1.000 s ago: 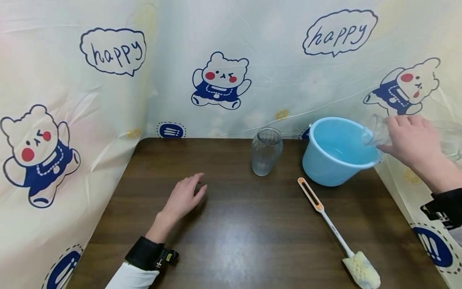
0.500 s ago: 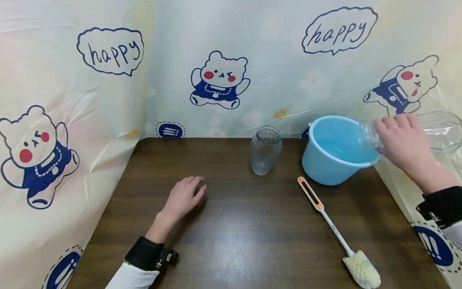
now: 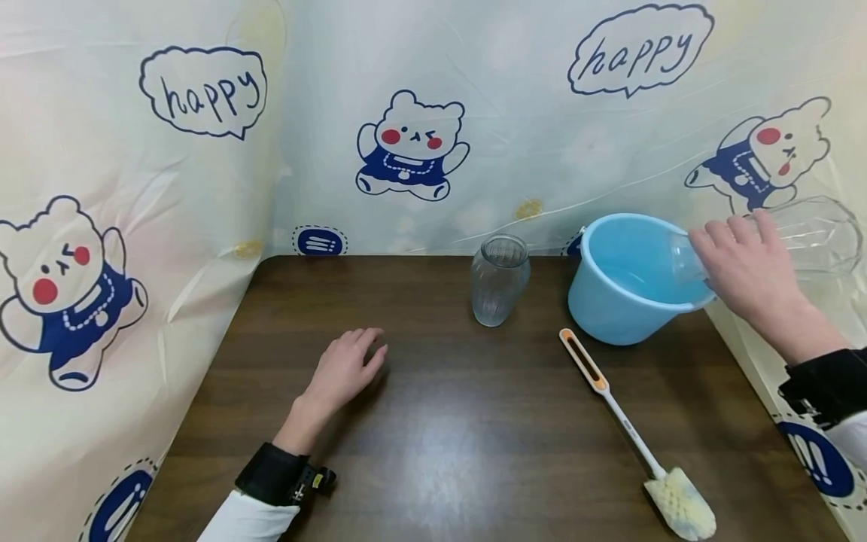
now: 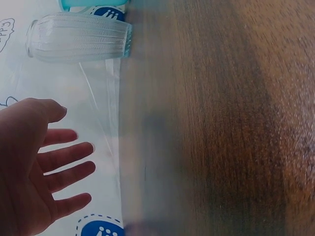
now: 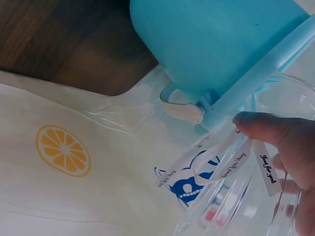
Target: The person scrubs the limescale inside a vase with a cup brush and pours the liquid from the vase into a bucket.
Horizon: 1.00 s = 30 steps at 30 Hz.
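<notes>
A right hand (image 3: 748, 263) grips a clear glass vase (image 3: 822, 237) by the neck, tipped sideways, mouth over a blue bucket (image 3: 609, 316).
A long-handled brush (image 3: 637, 440) lies before the bucket on the brown table (image 3: 433, 406); a ribbed glass jar (image 3: 500, 290) stands between bucket and left hand (image 3: 344, 365), fingers relaxed. The bucket's contents are unclear.

Glossy clr bottle (image 3: 828, 235), ribbed glass vase (image 3: 500, 290), smooth plstc bucket (image 3: 605, 307), semi-gloss wood-look tbl (image 3: 447, 421)

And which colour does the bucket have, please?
The bucket is light blue; it shows best in the head view.
</notes>
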Tool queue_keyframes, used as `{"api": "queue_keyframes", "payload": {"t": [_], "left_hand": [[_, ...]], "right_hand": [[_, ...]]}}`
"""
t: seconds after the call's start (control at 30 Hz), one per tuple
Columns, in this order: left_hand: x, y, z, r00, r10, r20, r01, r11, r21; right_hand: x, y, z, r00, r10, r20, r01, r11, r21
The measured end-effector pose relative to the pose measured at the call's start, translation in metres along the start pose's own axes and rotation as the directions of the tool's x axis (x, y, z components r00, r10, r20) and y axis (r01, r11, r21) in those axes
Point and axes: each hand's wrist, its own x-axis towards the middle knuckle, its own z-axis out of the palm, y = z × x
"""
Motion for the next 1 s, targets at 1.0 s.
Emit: {"api": "queue_keyframes", "payload": {"t": [1.0], "left_hand": [[0.000, 0.001, -0.002, 0.999, -0.038, 0.001, 0.038, 0.999, -0.008]], "right_hand": [[-0.008, -0.018, -0.032, 0.938, 0.336, 0.087, -0.343, 0.934, 0.096]]}}
